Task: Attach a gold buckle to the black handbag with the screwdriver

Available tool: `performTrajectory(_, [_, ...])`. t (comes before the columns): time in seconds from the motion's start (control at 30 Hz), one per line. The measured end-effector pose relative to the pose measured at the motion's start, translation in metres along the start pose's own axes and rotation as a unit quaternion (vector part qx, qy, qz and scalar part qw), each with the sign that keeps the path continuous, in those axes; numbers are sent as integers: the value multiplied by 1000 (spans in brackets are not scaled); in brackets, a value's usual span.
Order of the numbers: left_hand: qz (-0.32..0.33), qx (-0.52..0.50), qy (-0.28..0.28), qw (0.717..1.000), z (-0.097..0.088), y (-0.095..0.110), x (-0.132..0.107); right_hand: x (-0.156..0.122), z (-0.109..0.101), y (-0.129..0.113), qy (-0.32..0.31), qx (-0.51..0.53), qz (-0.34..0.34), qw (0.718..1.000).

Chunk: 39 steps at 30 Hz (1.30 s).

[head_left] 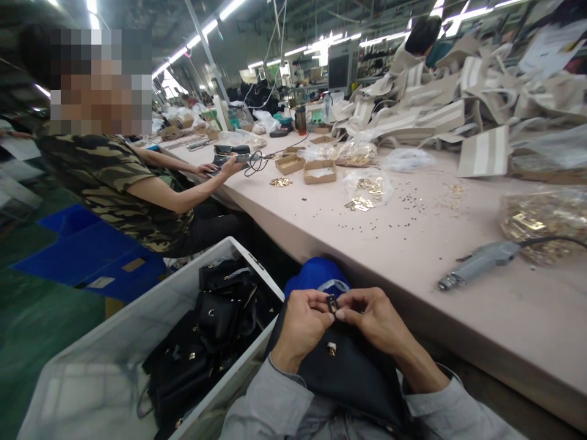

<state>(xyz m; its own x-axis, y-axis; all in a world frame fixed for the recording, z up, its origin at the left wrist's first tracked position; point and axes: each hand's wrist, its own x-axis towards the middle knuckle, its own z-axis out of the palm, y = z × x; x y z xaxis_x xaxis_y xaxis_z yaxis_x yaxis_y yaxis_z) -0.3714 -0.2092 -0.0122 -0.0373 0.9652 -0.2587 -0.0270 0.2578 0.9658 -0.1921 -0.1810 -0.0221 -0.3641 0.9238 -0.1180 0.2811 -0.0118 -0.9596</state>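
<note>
A black handbag (348,373) lies across my lap, with a small gold-coloured fitting (331,349) on its front. Above that fitting, my left hand (302,321) and my right hand (371,315) meet, fingertips closed from both sides on a small dark rectangular piece with a slot (332,303). Whether this piece is attached to the bag I cannot tell. Just beyond my fingers is something blue (316,275) with a grey band. On the table to the right lies a grey electric screwdriver (479,264), apart from my hands.
To my left stands a white bin (114,342) holding several black bags (220,311). On the table (316,235) are small cardboard boxes (320,172), gold-coloured hardware (360,203), scattered dark bits and a heap of beige straps (422,116). A co-worker (119,177) sits at the left, handling a black item.
</note>
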Motion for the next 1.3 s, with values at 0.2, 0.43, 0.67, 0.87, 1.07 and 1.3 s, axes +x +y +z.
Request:
performTrajectory(0.2, [-15, 30, 48, 998, 8, 8, -3, -4, -3, -9, -9, -18, -27, 999])
performTrajectory(0.43, [10, 78, 60, 995, 12, 14, -7, -4, 9, -10, 33, -15, 1, 999])
performTrajectory(0.67, [12, 59, 68, 996, 12, 5, -3, 1, 2, 0, 5, -16, -36, 999])
performTrajectory(0.87, [19, 48, 40, 998, 10, 4, -6, 0, 2, 3, 42, -25, -53, 997])
performTrajectory(1.07, [30, 75, 47, 996, 16, 5, -11, 0, 8, 2, 63, -54, -50, 995])
performTrajectory(1.3, [77, 36, 64, 994, 23, -13, -19, -5, 15, 1, 131, -29, -107, 985])
